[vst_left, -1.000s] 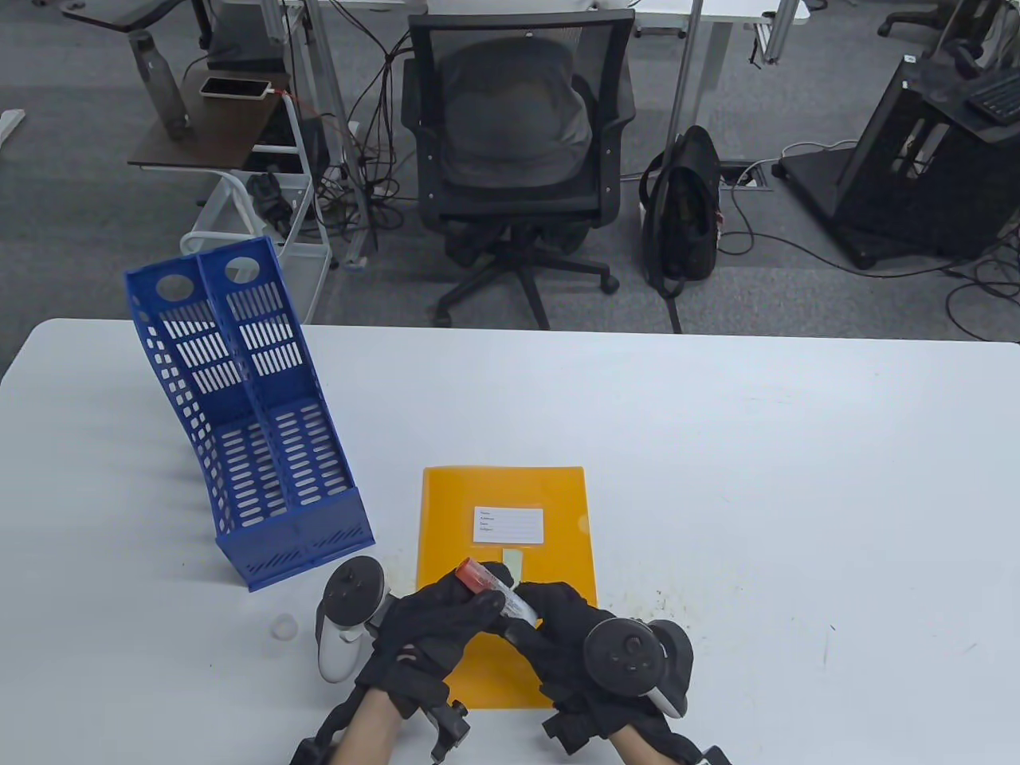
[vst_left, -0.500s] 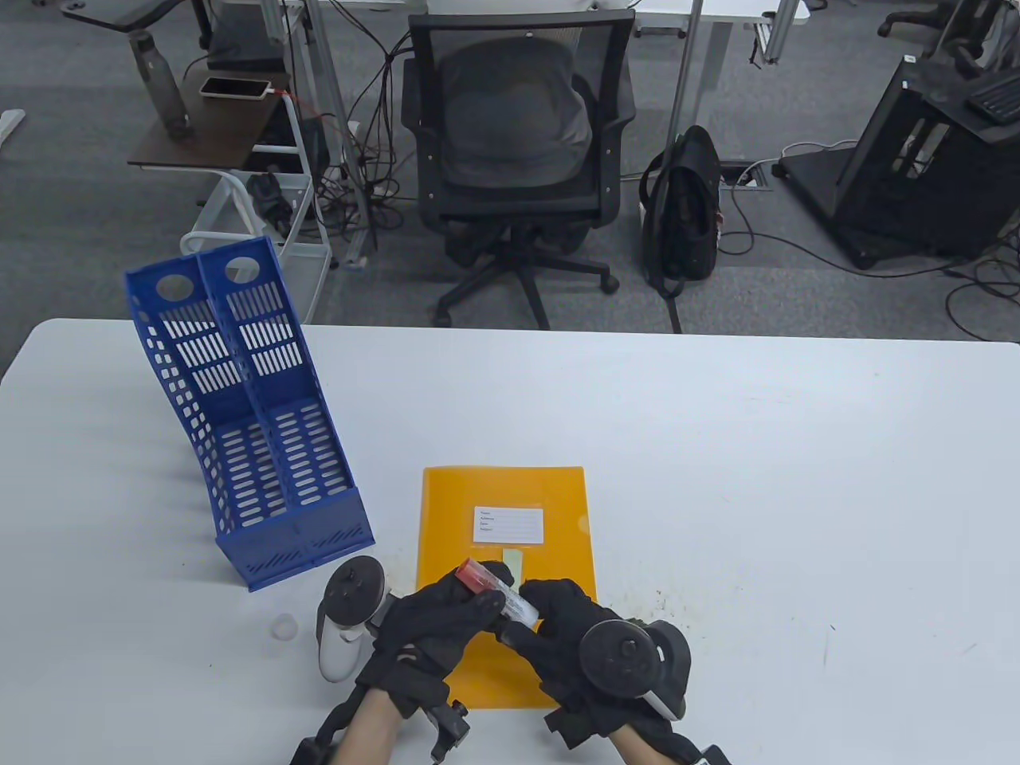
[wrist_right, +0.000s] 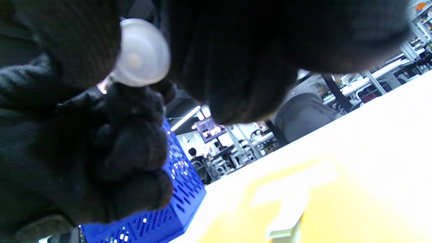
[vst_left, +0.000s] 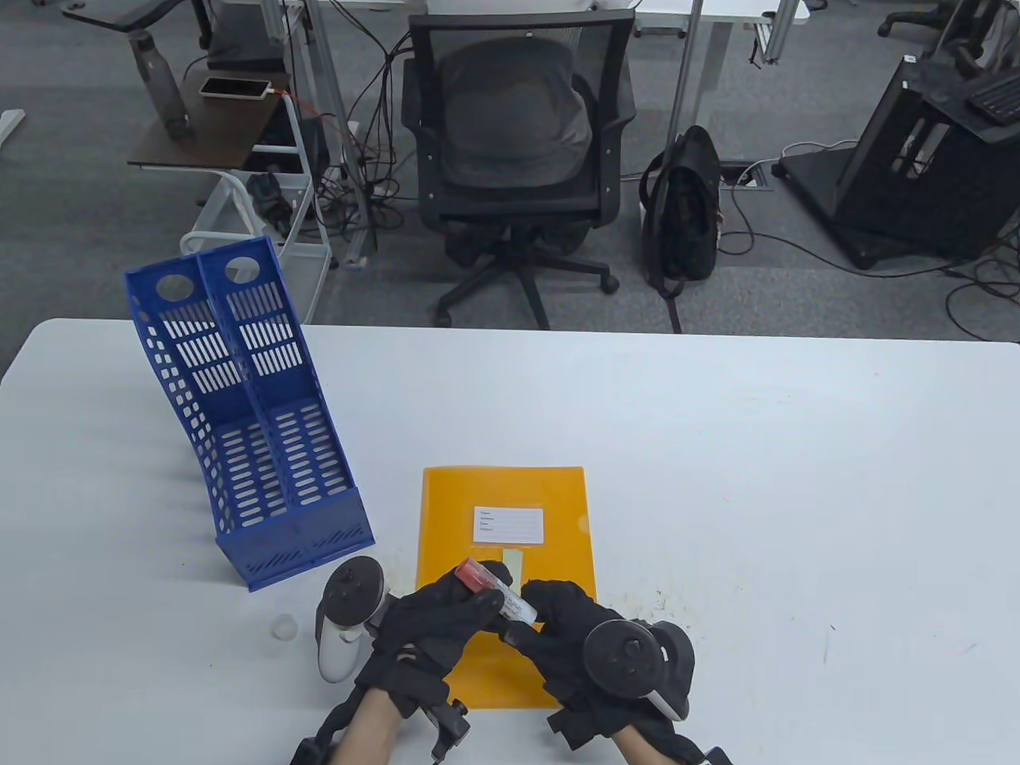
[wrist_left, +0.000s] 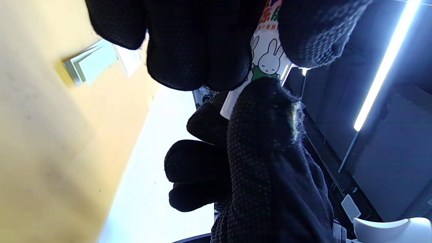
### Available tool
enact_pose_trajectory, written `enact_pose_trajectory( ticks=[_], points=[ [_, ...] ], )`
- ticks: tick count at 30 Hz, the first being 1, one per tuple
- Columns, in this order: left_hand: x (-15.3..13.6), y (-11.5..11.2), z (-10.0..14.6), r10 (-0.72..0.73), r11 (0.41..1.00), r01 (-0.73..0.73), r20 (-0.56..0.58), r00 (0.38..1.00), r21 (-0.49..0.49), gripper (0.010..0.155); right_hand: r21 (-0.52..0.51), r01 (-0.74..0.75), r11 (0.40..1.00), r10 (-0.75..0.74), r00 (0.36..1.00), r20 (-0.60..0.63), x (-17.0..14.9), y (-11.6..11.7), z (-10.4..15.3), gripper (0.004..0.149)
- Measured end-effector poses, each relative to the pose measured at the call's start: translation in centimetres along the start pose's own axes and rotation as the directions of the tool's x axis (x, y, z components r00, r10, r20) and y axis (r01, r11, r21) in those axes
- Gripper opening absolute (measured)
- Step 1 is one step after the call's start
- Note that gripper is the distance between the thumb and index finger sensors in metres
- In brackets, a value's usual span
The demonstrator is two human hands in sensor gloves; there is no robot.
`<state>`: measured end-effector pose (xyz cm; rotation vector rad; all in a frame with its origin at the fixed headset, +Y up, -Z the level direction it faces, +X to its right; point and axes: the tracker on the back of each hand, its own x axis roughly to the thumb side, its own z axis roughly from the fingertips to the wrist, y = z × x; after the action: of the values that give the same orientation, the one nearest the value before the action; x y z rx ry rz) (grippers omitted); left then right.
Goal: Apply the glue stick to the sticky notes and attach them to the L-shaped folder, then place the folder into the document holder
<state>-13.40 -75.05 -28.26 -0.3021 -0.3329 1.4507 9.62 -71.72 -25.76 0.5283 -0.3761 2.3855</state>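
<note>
Orange plastic L-shaped folder (vst_left: 504,510) lies flat on the white bench (vst_left: 757,478) (a pale sticky-note pad (vst_left: 514,562) on it); above it, left hand (vst_left: 434,629) and right hand (vst_left: 570,637) both grasp the red-capped glue stick (vst_left: 496,591).

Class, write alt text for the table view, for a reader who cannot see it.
Two black-gloved hands, the left hand and right hand, hold a glue stick with a red end above an orange folder lying flat on a white table. A small pad of sticky notes lies on the folder, and a blue document holder stands to its left.
</note>
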Motion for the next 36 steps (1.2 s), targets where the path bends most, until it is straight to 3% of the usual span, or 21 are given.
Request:
enact_pose_trajectory(
  ticks=[4,7,12,15,18,22,25,30,32,36],
  points=[
    [-0.20,0.27,0.07,0.041,0.999,-0.041,-0.001,0.999,0.002,0.061,0.115,0.125,0.986,-0.126,0.992,0.003,-0.12,0.86,0.00,0.070],
    [-0.29,0.23,0.02,0.024,1.000,-0.024,-0.003,1.000,-0.001,0.061,0.068,0.101,0.993,-0.101,0.995,0.002,0.10,0.61,-0.11,0.063],
    [-0.12,0.01,-0.01,0.025,1.000,-0.025,0.004,1.000,-0.007,0.061,-0.039,-0.020,0.999,0.021,0.999,0.028,0.45,0.13,0.18,0.067],
    [-0.15,0.14,0.07,0.050,0.999,-0.050,0.006,0.999,0.002,0.061,0.011,0.024,1.000,-0.025,0.999,0.024,0.23,0.50,0.19,0.072],
    [-0.18,0.23,0.07,0.041,0.999,-0.041,-0.001,0.999,0.006,0.061,0.059,0.107,0.993,-0.107,0.994,0.000,-0.02,0.86,0.01,0.067],
    [-0.25,0.00,-0.01,0.053,0.998,-0.053,0.002,0.999,-0.015,0.061,-0.028,0.048,0.998,-0.048,0.999,0.002,0.28,0.25,0.08,0.064],
    [-0.07,-0.07,0.00,0.035,0.999,-0.035,0.007,0.999,-0.011,0.061,-0.034,-0.009,0.999,0.009,1.000,0.016,0.32,0.16,0.17,0.066],
    [-0.32,0.25,0.00,0.057,0.998,-0.057,0.004,0.998,0.003,0.061,0.071,0.116,0.991,-0.116,0.993,-0.011,-0.24,0.83,-0.02,0.070],
    [-0.40,0.20,-0.02,0.030,1.000,-0.030,-0.005,1.000,0.001,0.061,0.047,0.125,0.991,-0.124,0.992,-0.026,-0.21,0.76,-0.02,0.064],
    [-0.24,-0.02,-0.11,0.050,0.999,-0.050,0.006,0.999,-0.012,0.061,-0.065,0.004,0.998,-0.003,1.000,0.015,0.31,0.10,0.12,0.064]
  ],
)
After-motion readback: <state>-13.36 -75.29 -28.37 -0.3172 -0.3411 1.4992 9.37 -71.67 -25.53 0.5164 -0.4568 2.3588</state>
